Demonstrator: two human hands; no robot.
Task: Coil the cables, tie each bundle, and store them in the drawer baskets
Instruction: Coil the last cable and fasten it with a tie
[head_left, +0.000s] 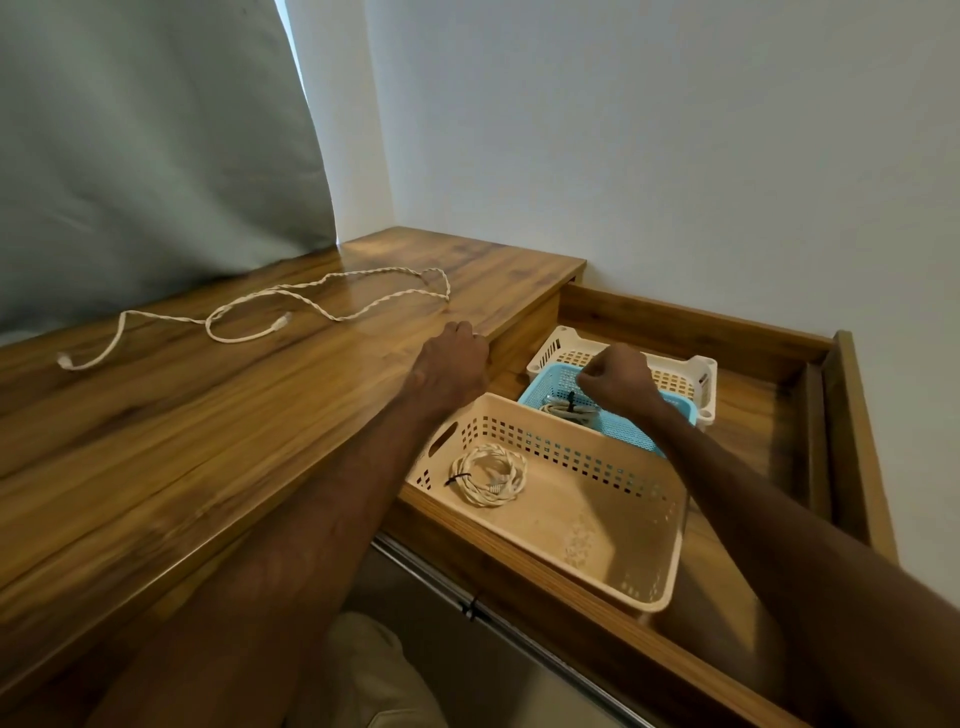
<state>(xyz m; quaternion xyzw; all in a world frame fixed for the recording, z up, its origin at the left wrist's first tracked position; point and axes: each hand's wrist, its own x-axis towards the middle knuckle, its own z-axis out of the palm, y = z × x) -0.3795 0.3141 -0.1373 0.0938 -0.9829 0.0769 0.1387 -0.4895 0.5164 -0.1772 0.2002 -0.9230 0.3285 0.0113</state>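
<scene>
Nearest, the beige basket (597, 525) in the open drawer (701, 322) held one tied coil (483, 499). The right hand (618, 376) hovered curled over the blue basket (623, 428), just above a second tied bundle (566, 410); whether it gripped anything could not be told. The left hand (454, 361) curled its fingers over the surface (208, 415) edge, so storing looked nearly done, and the next reach would need to clear that edge toward the loose cable (281, 322), well apart on open wood.

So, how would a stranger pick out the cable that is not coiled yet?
Look at the wooden desk top, left of the open drawer. The cream twisted cable lies there loose and sprawling; the other cables sit coiled and tied inside baskets.
</scene>
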